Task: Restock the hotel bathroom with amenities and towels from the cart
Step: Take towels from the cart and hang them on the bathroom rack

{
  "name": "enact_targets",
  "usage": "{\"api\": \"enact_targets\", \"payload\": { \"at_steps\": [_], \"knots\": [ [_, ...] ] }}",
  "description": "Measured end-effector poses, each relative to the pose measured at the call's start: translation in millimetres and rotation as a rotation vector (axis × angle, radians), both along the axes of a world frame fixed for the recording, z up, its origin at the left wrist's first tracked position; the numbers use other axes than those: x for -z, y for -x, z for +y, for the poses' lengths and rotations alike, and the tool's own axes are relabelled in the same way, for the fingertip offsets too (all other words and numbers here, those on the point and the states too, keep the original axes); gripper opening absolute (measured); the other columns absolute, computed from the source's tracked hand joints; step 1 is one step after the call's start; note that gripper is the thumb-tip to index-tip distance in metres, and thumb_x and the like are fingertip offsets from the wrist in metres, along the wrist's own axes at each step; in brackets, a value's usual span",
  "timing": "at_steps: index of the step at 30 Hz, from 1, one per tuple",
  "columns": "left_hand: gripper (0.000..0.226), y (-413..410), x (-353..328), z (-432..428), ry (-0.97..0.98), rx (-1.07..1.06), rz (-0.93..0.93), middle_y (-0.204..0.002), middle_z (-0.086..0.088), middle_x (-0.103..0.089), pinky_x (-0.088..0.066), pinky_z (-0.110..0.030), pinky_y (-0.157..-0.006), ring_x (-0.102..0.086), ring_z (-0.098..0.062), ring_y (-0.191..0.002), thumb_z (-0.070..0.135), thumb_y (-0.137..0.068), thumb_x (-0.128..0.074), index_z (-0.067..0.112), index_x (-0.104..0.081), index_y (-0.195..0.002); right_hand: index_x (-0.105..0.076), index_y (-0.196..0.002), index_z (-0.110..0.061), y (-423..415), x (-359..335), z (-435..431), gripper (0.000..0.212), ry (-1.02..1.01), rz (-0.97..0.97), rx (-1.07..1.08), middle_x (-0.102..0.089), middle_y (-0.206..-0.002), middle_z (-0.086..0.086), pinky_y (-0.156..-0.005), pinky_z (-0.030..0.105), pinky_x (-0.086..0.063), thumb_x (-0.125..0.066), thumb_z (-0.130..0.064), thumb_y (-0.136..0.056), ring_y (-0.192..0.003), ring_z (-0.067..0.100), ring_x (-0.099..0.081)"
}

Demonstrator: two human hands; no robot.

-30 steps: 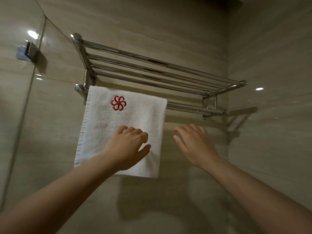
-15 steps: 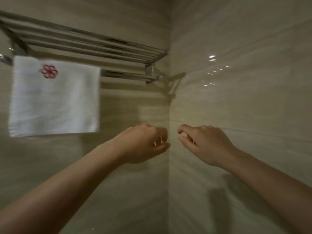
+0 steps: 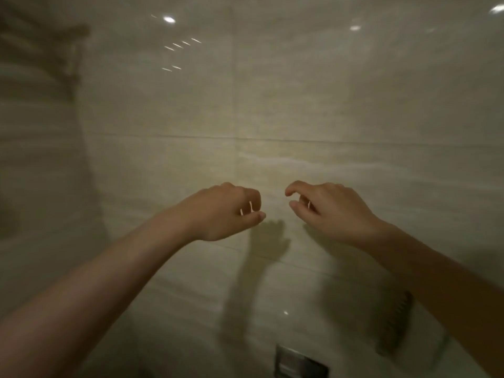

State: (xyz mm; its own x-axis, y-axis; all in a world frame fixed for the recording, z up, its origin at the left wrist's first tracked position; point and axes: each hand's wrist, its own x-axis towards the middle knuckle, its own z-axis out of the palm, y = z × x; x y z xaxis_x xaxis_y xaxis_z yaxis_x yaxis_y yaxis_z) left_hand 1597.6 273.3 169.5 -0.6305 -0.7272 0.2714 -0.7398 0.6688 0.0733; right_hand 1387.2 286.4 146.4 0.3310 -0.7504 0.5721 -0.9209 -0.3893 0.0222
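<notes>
Both of my hands hang in front of a beige tiled wall (image 3: 300,110). My left hand (image 3: 229,211) has its fingers loosely curled and holds nothing. My right hand (image 3: 327,208) is beside it, a small gap apart, fingers also loosely curled and empty. The towel rack (image 3: 49,50) shows only as a dark blur at the top left edge. The white towel is out of view.
A metal flush plate (image 3: 297,361) sits on the wall at the bottom centre. A dark ribbed object (image 3: 395,323) is blurred at the lower right, under my right forearm. The view is smeared by motion.
The view has swung right, away from the rack and the hanging white towel. My left hand has left the towel. Both hands have drawn together, fingers curling loosely.
</notes>
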Motion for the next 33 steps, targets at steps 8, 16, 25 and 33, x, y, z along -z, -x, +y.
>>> {"api": "enact_targets", "payload": {
  "at_steps": [8, 16, 25, 33],
  "knots": [
    [0.017, 101, 45, 11, -0.156, 0.445, 0.205, -0.085, 0.011, -0.064, -0.048, -0.028, -0.069, -0.061, -0.01, -0.081, 0.038, -0.09, -0.048, 0.025, -0.059, -0.091, -0.056, -0.115, -0.028, 86, 45, 95, 0.024, -0.157, -0.069, 0.364, -0.06, -0.086, -0.011, -0.068, 0.025, -0.042, -0.042, -0.034, -0.096, -0.077, 0.012, -0.056],
    [0.016, 215, 82, 57, -0.278, 0.729, 0.243, -0.088, 0.005, -0.067, -0.049, -0.03, -0.075, -0.062, -0.013, -0.083, 0.029, -0.091, -0.054, 0.017, -0.064, -0.095, -0.06, -0.104, -0.028, 161, 82, 201, 0.017, -0.268, -0.225, 0.657, -0.055, -0.077, -0.017, -0.067, 0.032, -0.049, -0.048, -0.031, -0.093, -0.069, 0.011, -0.058],
    [0.017, 321, 100, 123, -0.332, 0.861, 0.146, -0.089, 0.008, -0.065, -0.049, -0.028, -0.078, -0.061, -0.009, -0.085, 0.037, -0.091, -0.051, 0.024, -0.061, -0.092, -0.059, -0.106, -0.03, 240, 93, 290, 0.018, -0.29, -0.371, 0.805, -0.06, -0.081, -0.017, -0.072, 0.038, -0.054, -0.047, -0.034, -0.093, -0.069, 0.006, -0.061],
    [0.016, 417, 105, 188, -0.334, 0.973, 0.146, -0.078, 0.008, -0.06, -0.051, -0.036, -0.079, -0.061, -0.014, -0.078, 0.033, -0.089, -0.054, 0.019, -0.062, -0.088, -0.057, -0.114, -0.026, 314, 102, 357, 0.022, -0.293, -0.47, 0.863, -0.061, -0.09, -0.008, -0.068, 0.031, -0.051, -0.046, -0.031, -0.096, -0.073, 0.008, -0.059]
  ]
}}
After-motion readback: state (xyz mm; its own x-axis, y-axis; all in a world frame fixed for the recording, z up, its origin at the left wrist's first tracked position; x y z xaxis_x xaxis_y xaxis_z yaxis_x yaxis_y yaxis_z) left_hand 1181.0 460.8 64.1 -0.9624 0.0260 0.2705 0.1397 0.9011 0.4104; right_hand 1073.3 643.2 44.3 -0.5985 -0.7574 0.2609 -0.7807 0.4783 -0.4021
